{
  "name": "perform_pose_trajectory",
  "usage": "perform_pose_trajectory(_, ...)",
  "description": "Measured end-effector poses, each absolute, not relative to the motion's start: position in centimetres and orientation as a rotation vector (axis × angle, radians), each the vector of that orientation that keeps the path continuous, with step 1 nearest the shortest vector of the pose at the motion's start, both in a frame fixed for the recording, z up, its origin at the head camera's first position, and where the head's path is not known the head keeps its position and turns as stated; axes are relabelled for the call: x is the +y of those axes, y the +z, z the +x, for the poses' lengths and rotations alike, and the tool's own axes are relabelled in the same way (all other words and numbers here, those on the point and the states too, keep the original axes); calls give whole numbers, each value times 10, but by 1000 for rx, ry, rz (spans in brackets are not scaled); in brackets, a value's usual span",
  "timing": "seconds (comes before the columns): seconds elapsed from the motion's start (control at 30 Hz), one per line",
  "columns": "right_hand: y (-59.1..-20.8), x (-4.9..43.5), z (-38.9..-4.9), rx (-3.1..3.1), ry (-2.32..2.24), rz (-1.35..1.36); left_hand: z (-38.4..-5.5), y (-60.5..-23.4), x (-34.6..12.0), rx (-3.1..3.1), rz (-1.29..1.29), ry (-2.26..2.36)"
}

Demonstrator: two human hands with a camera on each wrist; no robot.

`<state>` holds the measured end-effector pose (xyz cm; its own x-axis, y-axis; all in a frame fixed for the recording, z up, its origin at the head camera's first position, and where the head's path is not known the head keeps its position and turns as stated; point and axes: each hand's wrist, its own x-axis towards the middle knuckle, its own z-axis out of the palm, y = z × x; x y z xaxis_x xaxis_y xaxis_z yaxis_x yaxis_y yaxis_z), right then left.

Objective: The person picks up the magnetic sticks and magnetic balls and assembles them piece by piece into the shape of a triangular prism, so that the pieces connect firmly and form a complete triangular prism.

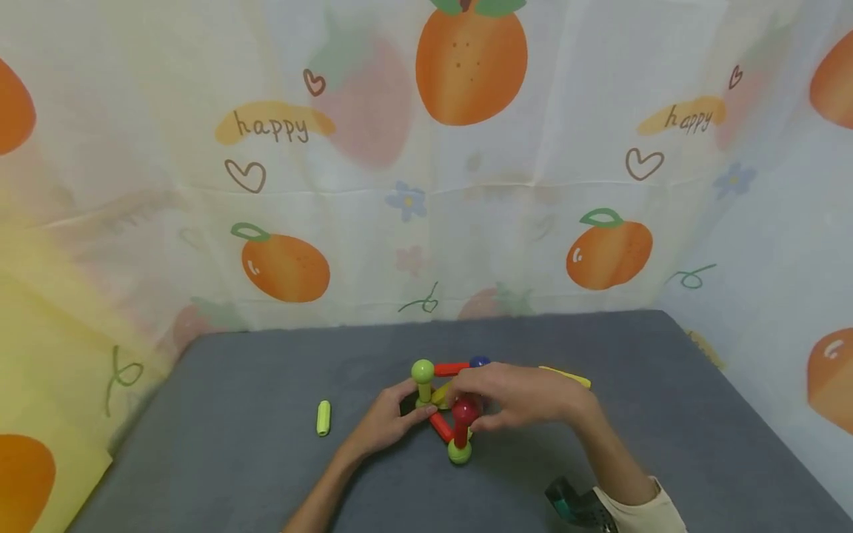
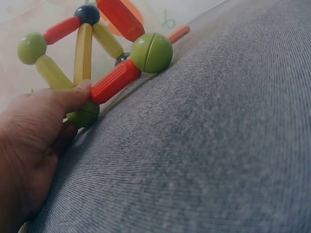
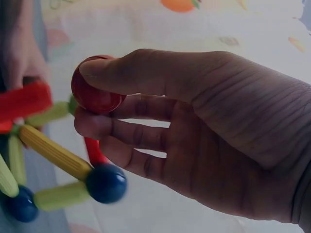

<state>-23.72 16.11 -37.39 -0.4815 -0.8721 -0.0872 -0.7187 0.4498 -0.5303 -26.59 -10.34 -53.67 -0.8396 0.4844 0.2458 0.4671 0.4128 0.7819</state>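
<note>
Near the middle of the table stands a frame of coloured rods and balls. My left hand (image 1: 386, 422) grips its left corner; in the left wrist view the thumb lies against the foot of a yellow rod (image 2: 83, 53), over a green ball (image 2: 83, 116). Between thumb and fingertips my right hand (image 1: 520, 392) pinches a red ball (image 3: 97, 92). That ball overlaps the top of an upright red rod (image 1: 460, 435) in the head view. Below the rod sits another green ball (image 1: 459, 453). Blue balls (image 3: 106, 183) join other rods of the frame.
A loose light green rod (image 1: 323, 418) lies left of the left hand. Beyond the right hand is a yellow rod (image 1: 566, 376). A dark device (image 1: 576, 507) sits by the right wrist. Fruit-printed cloth (image 1: 373, 244) hangs behind the grey table (image 1: 253, 474).
</note>
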Motion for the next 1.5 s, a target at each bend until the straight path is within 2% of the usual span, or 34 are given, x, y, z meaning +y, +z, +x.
perform_pose_trajectory(0.27, -376, 155, -233, 2383, -525, -1266, -268, -537, -100, 2610, 904, 1462)
perform_pose_trajectory(0.4, -364, 175, -236, 2418, -602, -1178, -270, -536, -100, 2628, 899, 1459)
perform_pose_trajectory(0.6, -355, 218, -242, 2604, -646, -911, -269, -536, -102, 2632, 866, 1443)
perform_pose_trajectory(0.9, -388, 246, -269, 2713, -411, -539, -269, -534, -106, 2650, 857, 1418)
perform_pose_trajectory(1.27, -424, 233, -281, 2672, -247, -335, -268, -537, -105, 2654, 889, 1425)
perform_pose_trajectory(1.5, -428, 239, -277, 2735, -277, -400, -267, -535, -101, 2643, 871, 1416)
